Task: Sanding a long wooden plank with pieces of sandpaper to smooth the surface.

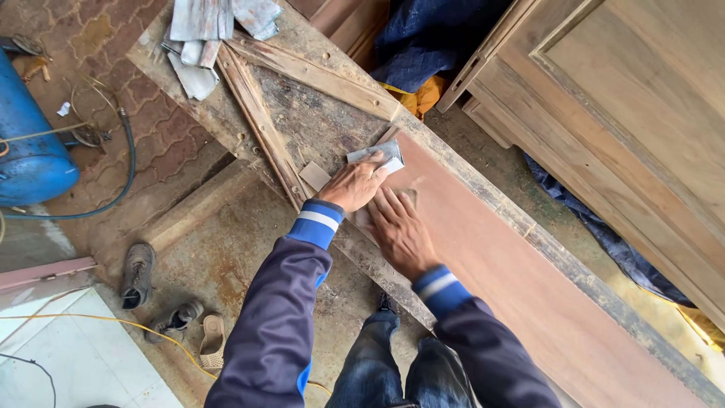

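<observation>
A long reddish-brown wooden board [513, 279] lies slanted across a rough workbench frame [310, 128]. My left hand [353, 185] presses a folded grey piece of sandpaper [381, 153] against the board's upper end. My right hand [400, 230] lies flat just below it, fingers spread, palm down on the board's near edge. A small tan scrap [314, 175] sits on the bench beside my left hand. Both arms wear dark sleeves with blue and white cuffs.
Grey sheets [202, 38] are piled at the bench's far end. A blue tank [26, 143] with a hose [124, 166] stands at left. Shoes [138, 273] and a sandal [211, 341] lie on the floor. A panelled wooden door [634, 113] and blue tarp [430, 34] are at right.
</observation>
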